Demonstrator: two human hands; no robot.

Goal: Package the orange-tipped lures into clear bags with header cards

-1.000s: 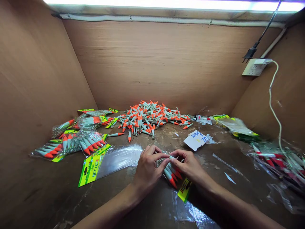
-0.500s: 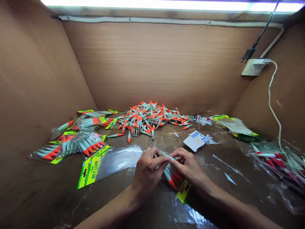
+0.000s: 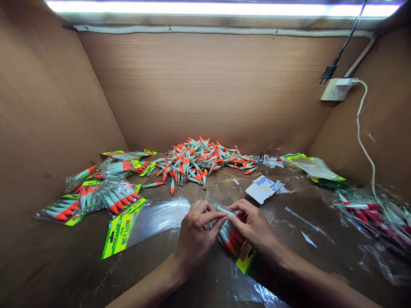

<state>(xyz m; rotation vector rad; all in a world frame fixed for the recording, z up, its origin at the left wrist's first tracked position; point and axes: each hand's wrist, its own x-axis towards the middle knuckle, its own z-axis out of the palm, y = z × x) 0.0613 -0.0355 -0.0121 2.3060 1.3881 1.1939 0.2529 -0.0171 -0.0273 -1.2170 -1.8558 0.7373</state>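
The left hand [image 3: 196, 226] and right hand [image 3: 255, 221] mask the far end of the clear bag [image 3: 233, 234]; both forearms are cut off at the lower edge. Each hand pinches narrowly on the bag; whether a lure lies between the fingertips cannot be determined. The bag sits at the worktop [image 3: 144, 273], right of centre; the surface is dark and scuffed, enclosed by brown panels [image 3: 208, 81] beneath a strip light [image 3: 224, 8]. Its long axis runs diagonally, orange lure tips [image 3: 230, 247] and yellow header [image 3: 245, 258] pointing near-right.
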